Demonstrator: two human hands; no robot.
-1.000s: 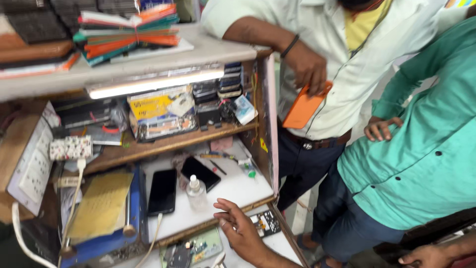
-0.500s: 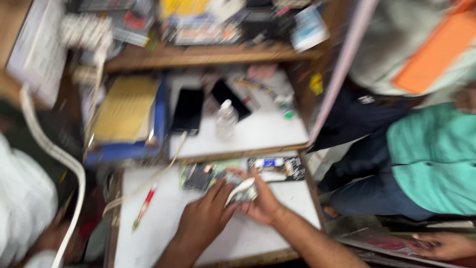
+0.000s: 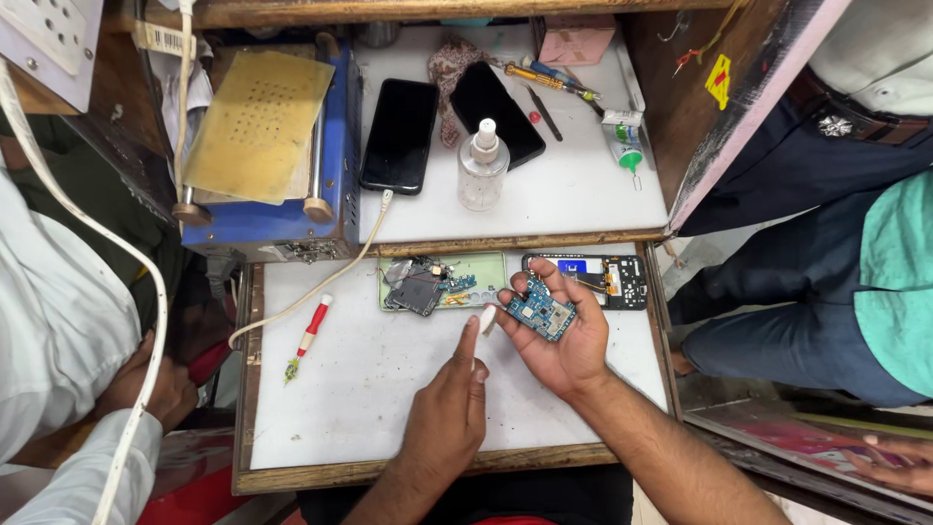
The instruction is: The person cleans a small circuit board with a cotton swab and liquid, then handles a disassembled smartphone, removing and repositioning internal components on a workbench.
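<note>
The right hand (image 3: 564, 345) lies palm up over the white worktop (image 3: 360, 389) and holds a small blue circuit board (image 3: 540, 311) on its fingers, the thumb and fingertips curled lightly around the edges of the board. The left hand (image 3: 447, 408) is beside it, mostly closed, with the index finger stretched out toward a small white piece (image 3: 488, 319) that sits just at the edge of the right hand; I cannot tell if the finger touches it. Just behind the right hand, an opened phone body (image 3: 593, 277) lies on the worktop with its inside parts showing. To the left of it a green mat (image 3: 476, 272) carries some dark loose phone parts (image 3: 420, 287). A red-handled screwdriver (image 3: 307, 335) lies further left on the worktop, near a white cable (image 3: 321, 287). On the upper shelf stand a clear pump bottle (image 3: 483, 170), two black phones (image 3: 400, 134) lying flat, and a blue machine with a yellow plate (image 3: 258, 122) on top. At the right, other people stand near the bench, one in a green shirt (image 3: 899, 272).
</note>
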